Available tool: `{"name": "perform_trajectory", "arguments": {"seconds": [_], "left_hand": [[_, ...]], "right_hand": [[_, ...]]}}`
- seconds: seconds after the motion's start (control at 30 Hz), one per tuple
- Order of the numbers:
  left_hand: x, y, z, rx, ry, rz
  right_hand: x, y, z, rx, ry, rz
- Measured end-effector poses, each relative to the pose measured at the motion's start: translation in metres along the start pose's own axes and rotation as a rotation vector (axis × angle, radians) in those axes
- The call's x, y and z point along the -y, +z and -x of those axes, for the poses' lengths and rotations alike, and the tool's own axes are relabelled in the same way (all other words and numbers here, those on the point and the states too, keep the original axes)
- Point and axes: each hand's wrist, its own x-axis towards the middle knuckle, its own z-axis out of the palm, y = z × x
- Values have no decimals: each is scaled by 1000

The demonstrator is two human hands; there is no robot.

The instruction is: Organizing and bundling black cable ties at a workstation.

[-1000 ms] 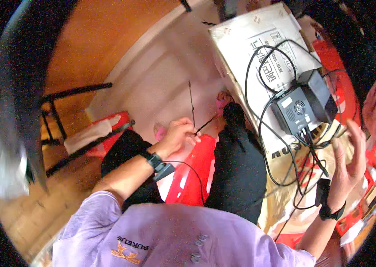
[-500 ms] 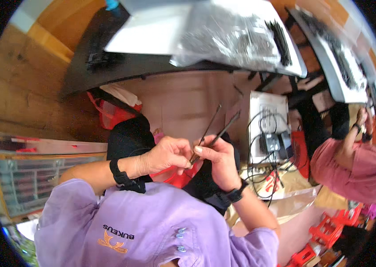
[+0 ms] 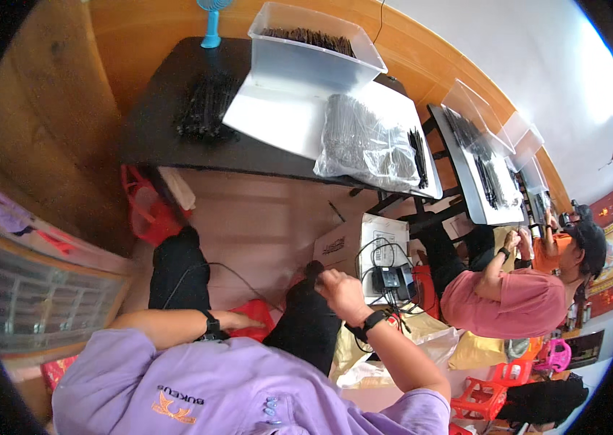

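My left hand (image 3: 240, 320) lies flat on the red stool seat (image 3: 257, 313) between my black-trousered legs, fingers apart and holding nothing. A black watch sits on that wrist. My right hand (image 3: 340, 289) rests on my right knee (image 3: 311, 270) with the fingers curled under; I see nothing in it. Just right of that hand a cardboard box (image 3: 350, 246) carries a black power adapter (image 3: 392, 278) and looped black cables.
A black table (image 3: 151, 130) ahead holds a clear bin of dark sticks (image 3: 312, 52), a white board (image 3: 277, 119), a bag of thin sticks (image 3: 368, 141) and a blue fan (image 3: 212, 22). A person in a pink shirt (image 3: 509, 301) works at right. A drawer unit (image 3: 31, 297) stands left.
Both hands held thin black sticks together in front of my chest; they have now parted, the left dropping to the stool and the right to my knee. My view has swung up.
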Motion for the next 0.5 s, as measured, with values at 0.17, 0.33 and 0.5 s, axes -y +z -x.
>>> {"name": "perform_trajectory", "arguments": {"seconds": [0.17,0.33,0.5], "left_hand": [[4,0,-32,-145,-129,76],[13,-52,-57,261,821,-503],[-29,-48,-118,188,50,158]], "right_hand": [[-32,37,-1,192,-117,309],[-59,38,-37,250,-2,226],[-94,16,-78,395,290,170]]}}
